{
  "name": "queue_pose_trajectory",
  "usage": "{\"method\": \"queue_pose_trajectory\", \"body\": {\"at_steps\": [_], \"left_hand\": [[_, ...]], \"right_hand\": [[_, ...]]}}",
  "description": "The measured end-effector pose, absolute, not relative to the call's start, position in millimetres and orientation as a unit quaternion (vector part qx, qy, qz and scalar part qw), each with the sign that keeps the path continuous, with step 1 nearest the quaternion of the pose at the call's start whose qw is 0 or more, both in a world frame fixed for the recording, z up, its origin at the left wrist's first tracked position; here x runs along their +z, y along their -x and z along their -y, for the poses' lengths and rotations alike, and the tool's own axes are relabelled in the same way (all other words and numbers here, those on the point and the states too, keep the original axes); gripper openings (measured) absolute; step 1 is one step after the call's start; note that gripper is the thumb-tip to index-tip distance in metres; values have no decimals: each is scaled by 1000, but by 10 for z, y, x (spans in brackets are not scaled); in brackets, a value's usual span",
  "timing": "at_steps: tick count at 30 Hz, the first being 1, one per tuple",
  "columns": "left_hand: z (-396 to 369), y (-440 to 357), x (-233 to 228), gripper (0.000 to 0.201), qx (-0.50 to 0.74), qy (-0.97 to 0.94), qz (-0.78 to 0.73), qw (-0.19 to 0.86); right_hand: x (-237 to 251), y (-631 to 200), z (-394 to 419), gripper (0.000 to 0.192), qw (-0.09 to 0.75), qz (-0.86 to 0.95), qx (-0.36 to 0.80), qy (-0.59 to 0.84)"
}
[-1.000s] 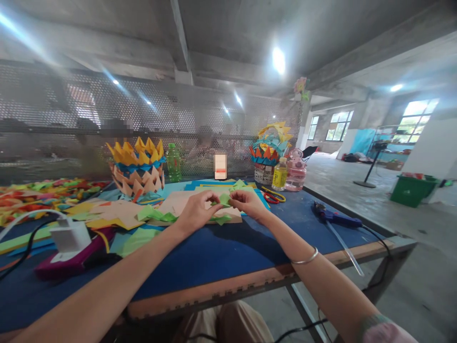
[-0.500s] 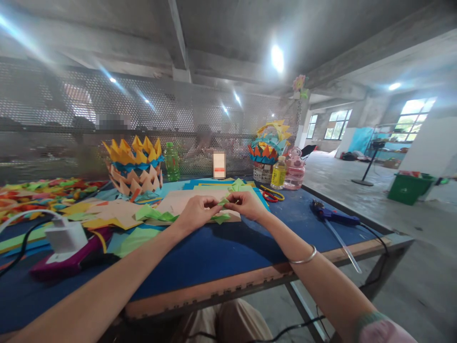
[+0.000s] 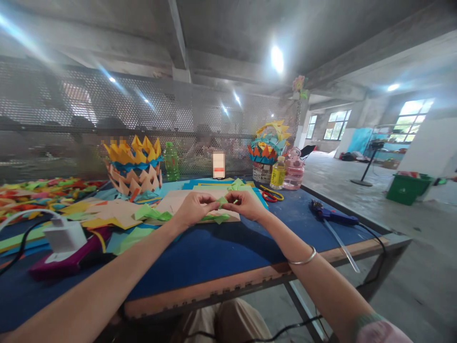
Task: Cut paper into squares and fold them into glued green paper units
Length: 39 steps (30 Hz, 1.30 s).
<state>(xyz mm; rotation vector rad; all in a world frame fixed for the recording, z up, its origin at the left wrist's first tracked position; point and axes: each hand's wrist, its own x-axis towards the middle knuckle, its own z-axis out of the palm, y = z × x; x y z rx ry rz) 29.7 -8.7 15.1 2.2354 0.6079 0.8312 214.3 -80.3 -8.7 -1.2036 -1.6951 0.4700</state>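
Note:
Between both hands is a small piece of folded green paper [image 3: 222, 202], pinched at its two sides. My left hand [image 3: 195, 208] holds its left side with thumb and forefinger. Opposite it, my right hand [image 3: 247, 205] grips the right side, and a silver bangle circles that forearm. Just beneath and behind the hands lie sheets of pale pink paper [image 3: 171, 201]. More folded green pieces [image 3: 153, 214] rest to the left of my left hand, and another green piece [image 3: 237, 184] lies behind my right hand.
A paper basket with yellow points [image 3: 134, 164] stands at left, near a purple power strip [image 3: 57, 264]. Behind right are a second paper basket [image 3: 266, 152], bottles [image 3: 293, 171] and red-handled scissors [image 3: 273, 195]. A blue glue gun [image 3: 335, 216] with a glue stick lies by the right edge.
My fingers have shifted slightly on the green paper, which now faces me flatter between the fingertips. The left hand has moved a little to the left.

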Motion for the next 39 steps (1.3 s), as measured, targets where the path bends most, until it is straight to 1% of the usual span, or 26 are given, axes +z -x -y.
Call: {"method": "queue_pose_trajectory", "body": {"at_steps": [3,6,9,11,16,21,23,25,26,29,32,35,37,39], "left_hand": [[85,-295,142,39,296,-859,-245,339],[88,-299,129,35,275,-873,-241,322],[89,-299,105,22,300,-904,-218,211],[96,-294,84,18,302,-926,-183,136],[123,-284,39,10,234,-968,-71,55],[91,-280,25,8,181,-976,-117,-10],[73,-283,17,11,182,-974,-135,-17],[57,-287,1,14,178,-974,-141,-21],[51,-290,-10,15,174,-974,-142,-24],[34,-297,-54,19,162,-976,-144,-32],[24,-301,-97,21,154,-976,-151,-39],[32,-303,-113,23,152,-974,-161,-42],[44,-303,-99,23,157,-972,-168,-42],[58,-300,-72,25,165,-969,-177,-42]], "right_hand": [[-80,-2147,803,46,465,699,188,510],[-73,-2223,795,38,440,696,171,541],[-90,-2382,786,22,415,675,127,596],[-118,-2499,785,15,391,655,97,639],[-199,-2638,792,11,303,624,74,717],[-224,-2598,811,20,236,609,81,753],[-218,-2585,823,17,226,606,79,758],[-211,-2577,829,13,227,605,72,759],[-207,-2574,830,14,230,605,67,759],[-196,-2559,827,26,250,603,46,756],[-176,-2540,869,36,289,599,6,747],[-140,-2575,1027,39,314,588,-41,744],[-103,-2677,1212,37,306,575,-68,755],[-51,-2862,1453,36,279,555,-91,778]]}}
